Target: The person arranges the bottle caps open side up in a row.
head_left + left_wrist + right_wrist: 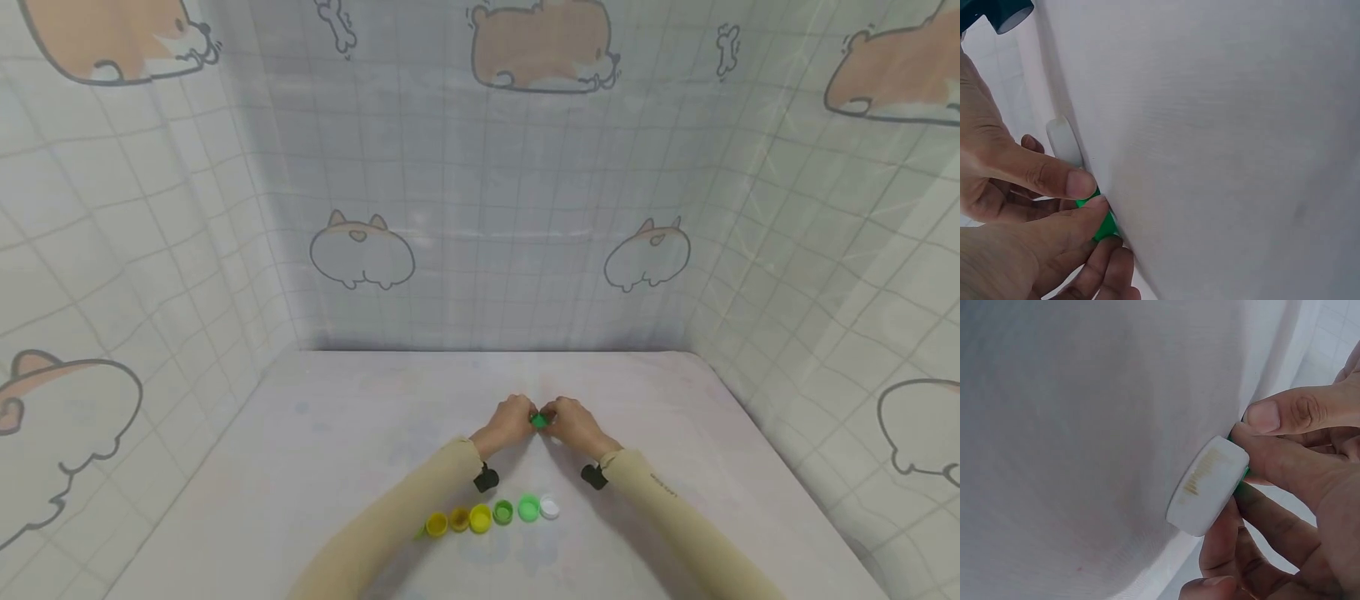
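Both hands meet over the table, fingertips together around a small green cap (538, 420), mostly covered by them. My left hand (510, 422) pinches it from the left. My right hand (574, 427) grips it from the right, its thumb pressed to the green edge in the left wrist view. A white cap (1210, 487) with yellowish marks on its side shows right by the right fingers, overlapping the green one in the right wrist view. From the left wrist, that white cap (1064, 142) appears beyond the right thumb; the head view hides it behind the hands.
Nearer the body runs a row of caps: yellow (437, 524), brownish yellow (460, 520), bright yellow (481, 518), dark green (503, 512), light green (528, 508) and white (550, 507). Something green (419, 533) peeks out by the left sleeve. Patterned curtains (480, 183) surround the white table (337, 433).
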`<state>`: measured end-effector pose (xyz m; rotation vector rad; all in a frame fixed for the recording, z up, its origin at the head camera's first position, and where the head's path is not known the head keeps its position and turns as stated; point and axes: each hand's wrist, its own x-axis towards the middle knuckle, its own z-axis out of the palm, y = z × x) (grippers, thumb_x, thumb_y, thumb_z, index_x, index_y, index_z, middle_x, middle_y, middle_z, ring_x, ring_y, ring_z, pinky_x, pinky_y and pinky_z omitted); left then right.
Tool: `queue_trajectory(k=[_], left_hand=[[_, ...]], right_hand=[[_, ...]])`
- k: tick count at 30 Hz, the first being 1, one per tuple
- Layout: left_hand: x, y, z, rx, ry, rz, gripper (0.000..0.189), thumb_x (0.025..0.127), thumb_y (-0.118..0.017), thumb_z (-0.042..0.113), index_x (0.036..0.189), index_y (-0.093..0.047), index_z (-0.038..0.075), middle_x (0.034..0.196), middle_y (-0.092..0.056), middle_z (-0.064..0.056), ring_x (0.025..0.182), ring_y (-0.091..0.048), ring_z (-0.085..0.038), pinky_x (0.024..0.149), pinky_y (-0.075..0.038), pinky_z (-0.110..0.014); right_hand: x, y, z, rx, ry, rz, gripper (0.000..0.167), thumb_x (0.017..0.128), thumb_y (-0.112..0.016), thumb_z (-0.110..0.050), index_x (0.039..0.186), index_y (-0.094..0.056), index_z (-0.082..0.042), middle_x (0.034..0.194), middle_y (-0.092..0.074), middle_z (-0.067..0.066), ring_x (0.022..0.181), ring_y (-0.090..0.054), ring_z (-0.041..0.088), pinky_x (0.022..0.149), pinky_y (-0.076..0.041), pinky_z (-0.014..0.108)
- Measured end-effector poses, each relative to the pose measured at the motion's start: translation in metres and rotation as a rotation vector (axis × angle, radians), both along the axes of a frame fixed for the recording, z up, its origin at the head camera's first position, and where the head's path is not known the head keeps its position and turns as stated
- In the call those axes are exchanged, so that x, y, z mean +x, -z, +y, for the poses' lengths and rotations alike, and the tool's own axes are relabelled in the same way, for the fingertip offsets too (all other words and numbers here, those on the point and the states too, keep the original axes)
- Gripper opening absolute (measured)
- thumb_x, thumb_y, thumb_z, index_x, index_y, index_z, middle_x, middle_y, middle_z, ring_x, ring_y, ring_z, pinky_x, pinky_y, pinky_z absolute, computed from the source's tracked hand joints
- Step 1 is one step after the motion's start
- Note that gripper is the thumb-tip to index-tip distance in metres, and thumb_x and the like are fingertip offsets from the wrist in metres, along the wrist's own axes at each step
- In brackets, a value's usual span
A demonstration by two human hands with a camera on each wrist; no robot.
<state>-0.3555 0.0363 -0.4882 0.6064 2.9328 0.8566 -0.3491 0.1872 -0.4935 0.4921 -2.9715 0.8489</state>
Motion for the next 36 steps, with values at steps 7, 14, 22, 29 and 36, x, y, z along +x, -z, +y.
queue_trajectory(k=[7,14,22,29,36], left_hand=[[0.003,-0.002,-0.003,0.028,0.016,-0.012,0.016,0.081,-0.074,0.001,0.096,-0.074,-0.002,0.089,-0.072,-0.010,0.070,-0.056,-0.010,0.063,-0.047,-0.022],[0.004,-0.002,-0.006,0.019,0.041,-0.006,0.020,0.081,-0.075,0.004,0.099,-0.073,-0.003,0.091,-0.072,-0.010,0.075,-0.060,-0.012,0.065,-0.049,-0.022],[0.004,-0.002,-0.009,0.086,0.063,-0.053,0.023,0.081,-0.074,0.001,0.103,-0.071,-0.006,0.087,-0.071,-0.011,0.071,-0.058,-0.010,0.061,-0.047,-0.020],[0.012,-0.007,-0.013,0.083,0.072,-0.075,0.020,0.083,-0.073,0.002,0.102,-0.072,-0.005,0.093,-0.074,-0.013,0.079,-0.063,-0.011,0.066,-0.050,-0.021],[0.022,-0.013,-0.021,0.077,0.107,-0.040,0.018,0.083,-0.072,0.002,0.100,-0.073,-0.004,0.091,-0.075,-0.012,0.076,-0.062,-0.009,0.065,-0.049,-0.020]], right_hand=[[0.002,-0.001,0.000,-0.008,-0.002,-0.009,0.026,0.078,-0.078,-0.009,0.103,-0.073,-0.005,0.091,-0.067,0.005,0.082,-0.061,0.016,0.072,-0.050,0.032],[0.003,-0.001,-0.001,0.027,-0.049,0.003,0.027,0.079,-0.077,-0.007,0.105,-0.072,-0.002,0.088,-0.064,0.005,0.078,-0.057,0.015,0.068,-0.049,0.030],[0.006,-0.001,0.000,0.016,-0.074,0.075,0.028,0.078,-0.078,-0.006,0.105,-0.072,-0.001,0.090,-0.067,0.008,0.082,-0.060,0.019,0.073,-0.050,0.034],[0.014,-0.005,-0.002,0.001,-0.085,0.067,0.024,0.081,-0.075,-0.006,0.104,-0.073,-0.003,0.098,-0.071,0.008,0.092,-0.063,0.024,0.082,-0.051,0.040],[0.024,-0.013,-0.006,0.005,-0.126,0.074,0.024,0.081,-0.075,-0.008,0.105,-0.073,-0.004,0.104,-0.073,0.008,0.090,-0.063,0.023,0.078,-0.051,0.036]])
